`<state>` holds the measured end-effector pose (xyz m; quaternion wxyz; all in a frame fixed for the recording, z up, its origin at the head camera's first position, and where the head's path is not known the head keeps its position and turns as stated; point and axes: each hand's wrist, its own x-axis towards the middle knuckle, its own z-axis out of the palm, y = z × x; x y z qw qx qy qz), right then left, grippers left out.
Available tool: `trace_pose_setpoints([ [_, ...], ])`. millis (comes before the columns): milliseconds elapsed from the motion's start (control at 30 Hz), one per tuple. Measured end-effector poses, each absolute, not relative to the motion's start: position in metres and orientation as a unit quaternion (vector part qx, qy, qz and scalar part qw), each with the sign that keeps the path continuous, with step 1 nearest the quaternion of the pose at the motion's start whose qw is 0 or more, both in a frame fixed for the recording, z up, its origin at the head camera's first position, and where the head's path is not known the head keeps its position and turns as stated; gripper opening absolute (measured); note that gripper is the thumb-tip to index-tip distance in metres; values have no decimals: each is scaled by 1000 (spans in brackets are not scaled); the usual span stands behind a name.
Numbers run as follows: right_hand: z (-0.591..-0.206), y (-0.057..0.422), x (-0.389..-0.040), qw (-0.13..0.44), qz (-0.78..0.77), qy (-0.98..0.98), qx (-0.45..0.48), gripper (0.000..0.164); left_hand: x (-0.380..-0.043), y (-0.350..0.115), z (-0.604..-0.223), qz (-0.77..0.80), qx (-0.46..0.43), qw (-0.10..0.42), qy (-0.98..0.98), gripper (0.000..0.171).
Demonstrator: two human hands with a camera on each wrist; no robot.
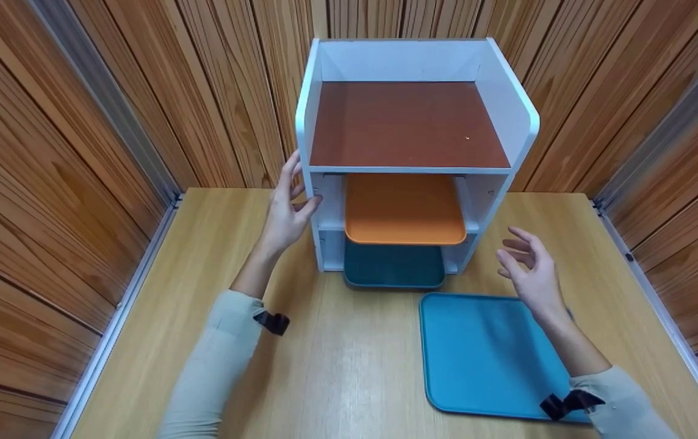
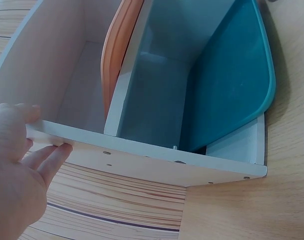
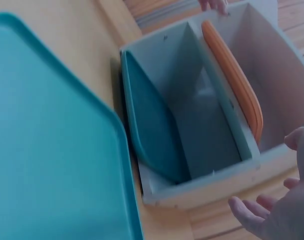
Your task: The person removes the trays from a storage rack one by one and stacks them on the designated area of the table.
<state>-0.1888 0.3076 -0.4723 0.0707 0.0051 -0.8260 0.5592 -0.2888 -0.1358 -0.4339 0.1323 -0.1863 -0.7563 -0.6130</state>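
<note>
A white shelf unit (image 1: pixel 410 170) with a brown top board (image 1: pixel 407 122) stands at the back of the table. My left hand (image 1: pixel 288 213) holds its left side panel (image 2: pixel 117 150), thumb at the front edge and fingers against the outer face. An orange tray (image 1: pixel 405 207) lies on the middle shelf, its edge showing layered lines in the wrist views. Below it, a dark teal tray (image 1: pixel 395 266) sits in the bottom compartment and sticks out in front. My right hand (image 1: pixel 532 274) hovers right of the unit, fingers loosely bent, holding nothing.
A blue tray (image 1: pixel 483 360) lies flat on the wooden table (image 1: pixel 324 378) at the front right, partly under my right forearm. Wood-patterned walls (image 1: pixel 221 91) with metal edge strips (image 1: pixel 123 305) enclose the table at the left, back and right.
</note>
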Motion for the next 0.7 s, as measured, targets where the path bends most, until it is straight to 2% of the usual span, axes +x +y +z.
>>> trace_pose_setpoints([
  [267, -469, 275, -192, 69, 614, -786, -9, 56, -288, -136, -433, -612, -195, 138, -754, 85],
  [700, -470, 229, -198, 49, 722, -689, -40, 74, -288, -135, -434, -612, -199, 140, -752, 85],
])
